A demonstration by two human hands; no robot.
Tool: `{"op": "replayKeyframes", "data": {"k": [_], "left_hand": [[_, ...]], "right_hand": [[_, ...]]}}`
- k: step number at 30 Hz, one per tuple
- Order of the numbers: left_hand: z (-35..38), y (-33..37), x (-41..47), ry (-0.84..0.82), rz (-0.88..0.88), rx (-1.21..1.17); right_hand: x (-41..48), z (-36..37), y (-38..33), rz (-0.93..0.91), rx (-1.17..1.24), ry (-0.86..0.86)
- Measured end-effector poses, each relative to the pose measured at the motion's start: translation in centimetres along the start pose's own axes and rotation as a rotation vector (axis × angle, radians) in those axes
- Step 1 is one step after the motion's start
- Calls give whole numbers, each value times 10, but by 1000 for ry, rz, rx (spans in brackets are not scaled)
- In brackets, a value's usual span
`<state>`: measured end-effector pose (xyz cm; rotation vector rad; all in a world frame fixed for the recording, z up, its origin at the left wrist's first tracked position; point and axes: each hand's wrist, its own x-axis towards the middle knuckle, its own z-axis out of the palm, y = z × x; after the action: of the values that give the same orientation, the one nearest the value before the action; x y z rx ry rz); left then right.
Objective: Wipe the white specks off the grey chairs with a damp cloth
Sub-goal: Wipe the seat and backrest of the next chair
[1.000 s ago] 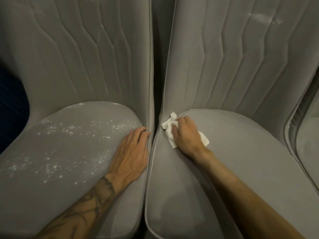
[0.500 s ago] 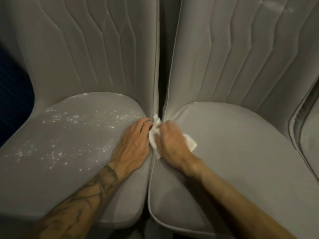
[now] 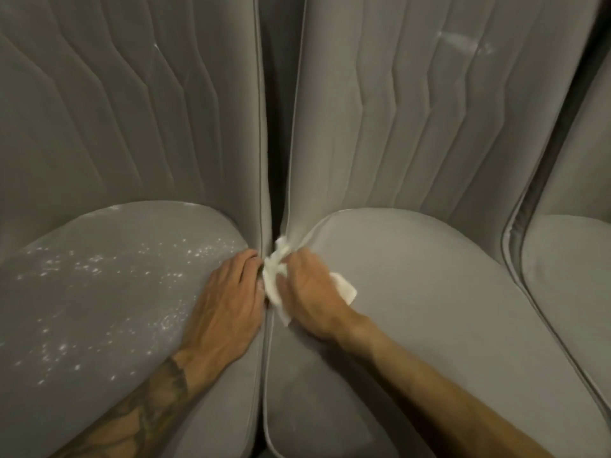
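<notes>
Grey chairs (image 3: 429, 292), white cloth (image 3: 272, 285) in right hand (image 3: 310, 292)

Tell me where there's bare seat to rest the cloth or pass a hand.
Free: the right seat from the right hand across to its outer piping. The left seat has room left of the left hand, but under white specks. Crowded: the gap between seats, where both hands and the cloth meet.
</notes>
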<state>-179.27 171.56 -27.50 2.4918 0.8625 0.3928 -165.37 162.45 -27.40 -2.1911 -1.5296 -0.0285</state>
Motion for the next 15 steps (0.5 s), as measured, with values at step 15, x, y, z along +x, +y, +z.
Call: {"op": "replayKeyframes", "data": {"k": [15], "left_hand": [[-7,4,0,-25,27,-42]], "right_hand": [[-43,-17,-23,-238,-32,-31]]}}
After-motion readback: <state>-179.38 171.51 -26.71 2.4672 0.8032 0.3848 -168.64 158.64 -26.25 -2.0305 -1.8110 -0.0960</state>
